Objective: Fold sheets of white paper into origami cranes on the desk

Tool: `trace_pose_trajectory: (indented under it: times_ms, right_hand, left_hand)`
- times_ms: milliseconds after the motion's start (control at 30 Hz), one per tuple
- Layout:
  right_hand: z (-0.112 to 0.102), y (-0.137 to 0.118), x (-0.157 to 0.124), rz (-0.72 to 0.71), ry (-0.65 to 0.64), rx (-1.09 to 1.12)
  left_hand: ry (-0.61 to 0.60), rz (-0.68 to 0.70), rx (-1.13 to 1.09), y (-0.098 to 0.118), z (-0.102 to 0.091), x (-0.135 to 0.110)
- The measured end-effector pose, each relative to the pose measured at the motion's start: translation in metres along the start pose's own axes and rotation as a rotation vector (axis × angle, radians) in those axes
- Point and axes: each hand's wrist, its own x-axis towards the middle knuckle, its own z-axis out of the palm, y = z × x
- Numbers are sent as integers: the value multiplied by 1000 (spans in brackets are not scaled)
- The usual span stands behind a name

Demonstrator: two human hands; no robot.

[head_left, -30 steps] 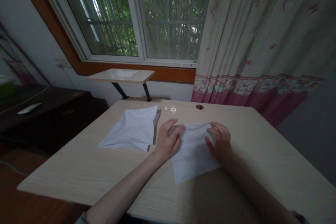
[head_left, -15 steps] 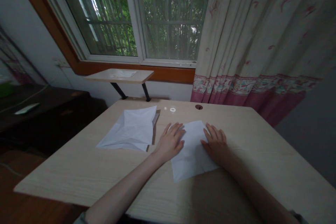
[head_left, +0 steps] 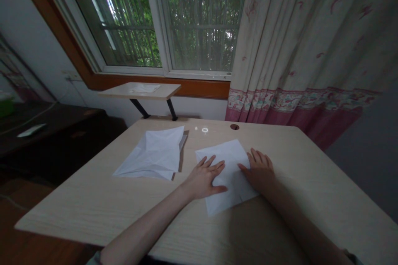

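Note:
A white sheet of paper [head_left: 225, 157] lies flat on the light wooden table [head_left: 280, 223], in front of me. My left hand [head_left: 205, 178] rests palm down on its left half, fingers spread and stretched out. On the sheet's right edge lies my right hand [head_left: 259, 170], also flat with its fingers extended. Neither hand grips anything. To the left sits a second white paper [head_left: 154, 153], creased and partly folded, apart from both hands.
A small hole [head_left: 234, 126] marks the table's far edge. Behind it are a window [head_left: 161, 16], a small wall shelf [head_left: 139, 90] and a patterned curtain [head_left: 311, 49]. A dark cabinet [head_left: 46, 132] stands at the left.
The sheet's far part, curled up under my fingers a second ago, now lies unfolded and flat. Both hands went from curled to flat and slid back toward me over the paper.

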Motion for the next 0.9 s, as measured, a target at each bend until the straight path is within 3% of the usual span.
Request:
trace_pose_trajectory:
  times_ms: [233, 433, 633, 900]
  right_hand:
    - [-6, 11, 7, -29, 31, 127]
    - [-9, 31, 16, 69, -84, 336]
    - [-11, 39, 25, 169, -193, 788]
    - [-36, 28, 31, 407, -350, 1266]
  left_hand:
    - [-46, -32, -7, 1, -3, 1]
    - [-21, -30, -16, 3, -6, 1]
    - [-35, -6, -30, 6, -10, 2]
    - [-51, -17, -42, 12, -5, 0]
